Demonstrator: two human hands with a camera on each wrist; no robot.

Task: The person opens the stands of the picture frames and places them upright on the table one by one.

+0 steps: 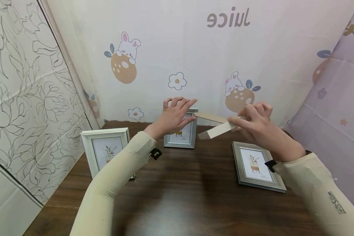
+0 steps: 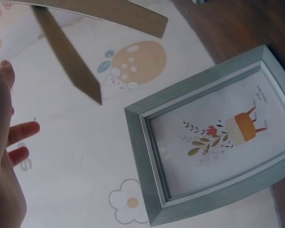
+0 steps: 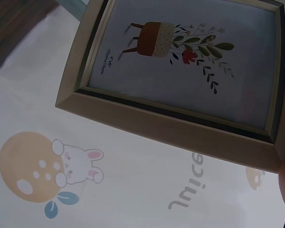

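- From the head view you see the beige picture frame (image 1: 221, 130) nearly edge-on, up off the table (image 1: 180, 203); your right wrist view shows its front, with a dark inner band.
- Your right hand (image 1: 255, 126) pinches that frame by its edge.
- Your left hand (image 1: 177, 114) holds nothing, fingers loosely spread, and hides part of the blue-green picture frame (image 1: 192, 131) standing at the back; your left wrist view shows most of that frame's front.
- Your left wrist view also shows a tan strip (image 2: 71, 61) beside the held frame's edge.
- Inside the beige frame is a potted-flower print (image 3: 154, 40); the blue-green one holds a similar print, with size lettering.
- The white picture frame (image 1: 106, 132) stands at left, partly behind your left sleeve (image 1: 118, 177).
- The grey picture frame (image 1: 242, 164) is at right, one corner behind your right hand.
- Behind everything hangs a rabbit-printed cloth (image 1: 177, 49).
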